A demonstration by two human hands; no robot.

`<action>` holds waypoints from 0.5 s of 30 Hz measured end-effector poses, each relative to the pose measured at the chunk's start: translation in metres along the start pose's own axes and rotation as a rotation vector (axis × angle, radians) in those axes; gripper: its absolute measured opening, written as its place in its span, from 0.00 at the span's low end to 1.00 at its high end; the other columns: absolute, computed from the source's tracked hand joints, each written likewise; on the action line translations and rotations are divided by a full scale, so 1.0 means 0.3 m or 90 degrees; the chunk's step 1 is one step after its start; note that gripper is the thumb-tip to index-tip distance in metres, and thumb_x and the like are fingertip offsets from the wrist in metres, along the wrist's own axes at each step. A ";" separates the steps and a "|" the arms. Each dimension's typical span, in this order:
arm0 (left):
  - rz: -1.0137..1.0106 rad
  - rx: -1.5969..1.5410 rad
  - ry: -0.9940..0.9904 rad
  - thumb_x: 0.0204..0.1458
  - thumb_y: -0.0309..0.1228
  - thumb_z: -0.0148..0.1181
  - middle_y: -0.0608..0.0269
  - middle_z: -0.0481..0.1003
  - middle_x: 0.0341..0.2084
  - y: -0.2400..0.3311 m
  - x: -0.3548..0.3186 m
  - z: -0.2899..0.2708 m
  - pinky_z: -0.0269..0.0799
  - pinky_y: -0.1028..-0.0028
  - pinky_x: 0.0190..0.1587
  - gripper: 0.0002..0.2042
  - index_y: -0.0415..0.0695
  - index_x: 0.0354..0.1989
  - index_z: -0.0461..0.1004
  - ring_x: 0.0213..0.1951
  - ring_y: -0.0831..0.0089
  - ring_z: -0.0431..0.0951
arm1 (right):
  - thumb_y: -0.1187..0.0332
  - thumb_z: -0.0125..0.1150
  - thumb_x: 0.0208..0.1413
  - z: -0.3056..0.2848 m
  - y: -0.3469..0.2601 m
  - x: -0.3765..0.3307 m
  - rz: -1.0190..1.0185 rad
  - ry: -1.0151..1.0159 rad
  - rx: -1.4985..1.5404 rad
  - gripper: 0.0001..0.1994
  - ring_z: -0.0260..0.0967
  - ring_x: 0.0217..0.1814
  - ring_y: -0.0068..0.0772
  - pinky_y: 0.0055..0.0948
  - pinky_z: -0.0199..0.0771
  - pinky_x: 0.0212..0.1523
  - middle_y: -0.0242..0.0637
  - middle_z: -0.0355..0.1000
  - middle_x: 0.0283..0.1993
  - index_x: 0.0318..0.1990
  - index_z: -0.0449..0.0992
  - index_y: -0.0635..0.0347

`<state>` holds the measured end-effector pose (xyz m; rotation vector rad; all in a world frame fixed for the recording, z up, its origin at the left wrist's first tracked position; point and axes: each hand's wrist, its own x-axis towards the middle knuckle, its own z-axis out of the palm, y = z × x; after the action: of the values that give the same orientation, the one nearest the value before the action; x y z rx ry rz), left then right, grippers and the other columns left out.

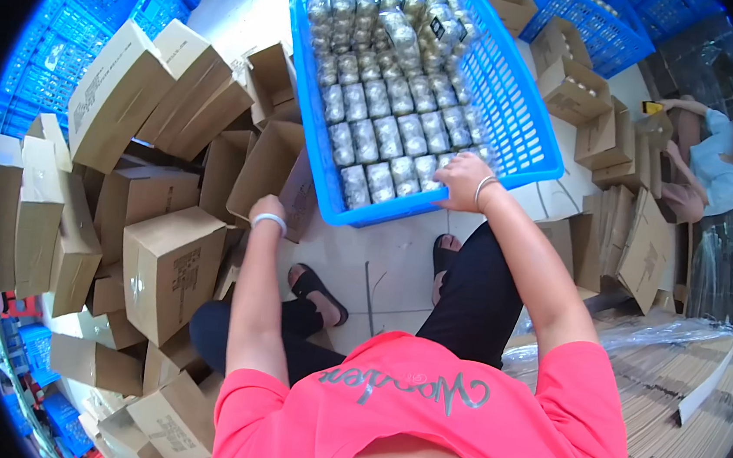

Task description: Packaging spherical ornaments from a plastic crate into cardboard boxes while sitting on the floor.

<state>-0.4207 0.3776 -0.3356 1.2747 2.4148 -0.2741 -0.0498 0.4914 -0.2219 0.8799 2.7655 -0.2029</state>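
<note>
In front of me stands a large blue plastic crate (333, 209) with slotted sides. Rows of small packs in clear, shiny wrap (392, 131) fill much of it; a few lie loosely on top at the far end. What is inside the wrap is too small to tell. My right hand (468, 182), a bracelet at its wrist, is closed over the crate's near rim at the right. To the crate's left, my left hand (269, 210) grips the near edge of an open cardboard box (266, 163), whose inside faces up. A pale band circles that wrist.
Many cardboard boxes (172, 273) crowd the left side. Flattened cardboard (681, 422) is stacked at the lower right. At the far right a person (721, 164) sits low beside a row of open boxes (614, 137). More blue crates (593, 26) stand behind.
</note>
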 end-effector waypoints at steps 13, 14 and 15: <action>0.369 0.416 -0.198 0.46 0.29 0.48 0.52 0.76 0.30 -0.079 -0.622 -0.233 0.72 0.65 0.38 0.10 0.43 0.28 0.78 0.35 0.60 0.76 | 0.43 0.55 0.42 -0.048 -0.035 -0.018 0.086 -0.099 0.027 0.23 0.70 0.40 0.39 0.35 0.69 0.42 0.39 0.73 0.35 0.35 0.74 0.53; 0.374 0.403 -0.180 0.46 0.29 0.47 0.52 0.76 0.29 -0.080 -0.657 -0.226 0.72 0.65 0.37 0.10 0.43 0.28 0.78 0.35 0.60 0.76 | 0.43 0.54 0.42 -0.046 -0.039 -0.015 0.094 -0.110 0.029 0.23 0.71 0.41 0.39 0.35 0.69 0.42 0.39 0.73 0.36 0.35 0.74 0.53; 0.349 0.405 -0.141 0.46 0.28 0.46 0.54 0.76 0.28 -0.067 -0.694 -0.246 0.72 0.66 0.36 0.11 0.44 0.27 0.78 0.34 0.61 0.77 | 0.43 0.54 0.42 -0.038 -0.029 -0.026 0.104 -0.111 0.030 0.23 0.71 0.41 0.39 0.35 0.69 0.42 0.39 0.73 0.36 0.35 0.74 0.53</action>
<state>-0.3501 0.2364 -0.1795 1.9822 1.7465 -1.0046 -0.0506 0.4824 -0.2082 1.0415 2.5238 -0.3009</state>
